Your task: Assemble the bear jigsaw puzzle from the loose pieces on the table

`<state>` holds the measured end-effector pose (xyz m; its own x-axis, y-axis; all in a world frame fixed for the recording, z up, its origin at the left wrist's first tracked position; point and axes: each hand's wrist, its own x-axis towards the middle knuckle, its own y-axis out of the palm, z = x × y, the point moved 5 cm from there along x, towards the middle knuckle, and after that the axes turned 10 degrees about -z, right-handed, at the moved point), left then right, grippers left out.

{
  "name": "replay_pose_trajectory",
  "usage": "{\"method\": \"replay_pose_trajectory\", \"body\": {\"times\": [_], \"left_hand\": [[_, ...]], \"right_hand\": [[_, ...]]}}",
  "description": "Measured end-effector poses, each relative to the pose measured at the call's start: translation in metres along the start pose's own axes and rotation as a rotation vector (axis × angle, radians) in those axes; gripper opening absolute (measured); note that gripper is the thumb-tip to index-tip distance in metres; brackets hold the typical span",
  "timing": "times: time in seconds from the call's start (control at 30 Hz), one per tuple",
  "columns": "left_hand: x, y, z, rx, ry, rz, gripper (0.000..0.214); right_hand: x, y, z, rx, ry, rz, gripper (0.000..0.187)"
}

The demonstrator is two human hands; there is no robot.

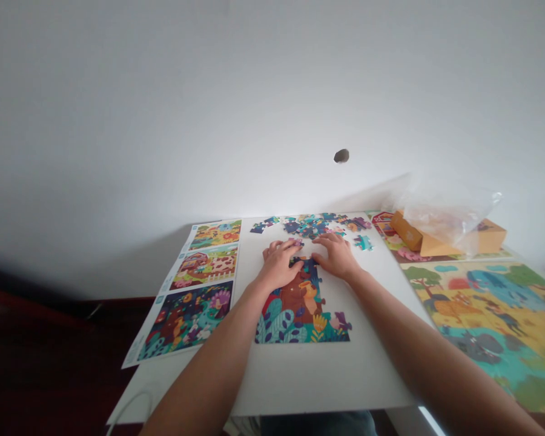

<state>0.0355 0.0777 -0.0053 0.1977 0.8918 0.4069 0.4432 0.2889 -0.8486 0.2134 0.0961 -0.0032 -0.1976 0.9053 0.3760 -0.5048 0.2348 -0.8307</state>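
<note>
A partly joined jigsaw puzzle lies on the white table, showing brown animals, blue leaves and yellow flowers on a dark ground. My left hand rests over its upper left part, thumb stretched onto the top edge and fingers apart from it. By the left fingertips is a small purple and pink puzzle piece; whether they touch it I cannot tell. At the upper right corner, my right hand has its thumb by the puzzle's edge and its index finger pointing inward, with a gap between them. Nothing shows in that gap.
Loose puzzle pieces are heaped along the wall. A reference sheet with three pictures lies left. On the right are a finished-looking animal puzzle, an orange box and a clear plastic bag. A cable hangs at front left.
</note>
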Motion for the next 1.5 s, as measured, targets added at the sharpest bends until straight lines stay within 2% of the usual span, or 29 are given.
{"method": "replay_pose_trajectory", "body": {"times": [0.1, 0.2, 0.6, 1.2, 1.37, 1.5], "left_hand": [[0.000, 0.000, -0.001, -0.008, 0.006, -0.007, 0.041], [-0.001, 0.001, -0.002, -0.016, 0.008, -0.012, 0.042], [-0.002, -0.001, -0.010, -0.033, 0.033, 0.009, 0.034], [-0.003, 0.004, -0.008, -0.071, 0.063, -0.011, 0.032], [0.003, 0.002, 0.004, -0.176, 0.056, -0.124, 0.029], [0.008, -0.006, 0.029, -0.158, -0.046, -0.278, 0.052]], "right_hand": [[-0.001, -0.001, 0.005, 0.020, -0.042, 0.029, 0.024], [-0.002, -0.003, 0.009, 0.009, -0.040, 0.052, 0.020], [-0.002, -0.005, 0.011, -0.045, -0.027, 0.085, 0.021], [-0.002, -0.004, 0.011, -0.071, -0.024, 0.084, 0.022], [-0.001, -0.003, 0.009, -0.070, -0.019, 0.098, 0.021], [-0.001, -0.002, 0.009, -0.068, -0.019, 0.115, 0.021]]}}
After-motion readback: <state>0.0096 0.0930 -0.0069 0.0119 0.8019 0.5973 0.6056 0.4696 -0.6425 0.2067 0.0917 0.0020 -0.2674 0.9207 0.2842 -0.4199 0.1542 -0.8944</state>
